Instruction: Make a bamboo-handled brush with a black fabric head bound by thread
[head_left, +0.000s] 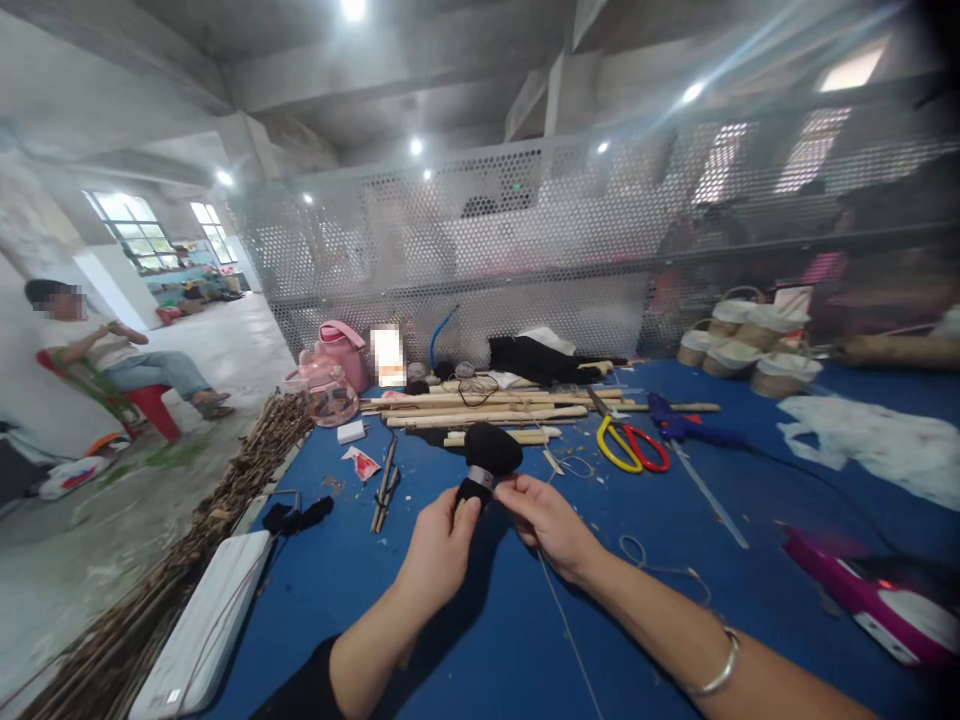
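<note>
We see left hand (439, 545) gripping black bundle (493, 448); right hand (549, 520), pinched closed, at its band (481, 478) (scissors (649, 450) right of bundle).

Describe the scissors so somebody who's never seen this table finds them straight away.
On the blue table, look beyond the right hand, slightly rightward. Just left of the blue glue gun lie the scissors, set apart by one yellow handle and one red handle.
</note>
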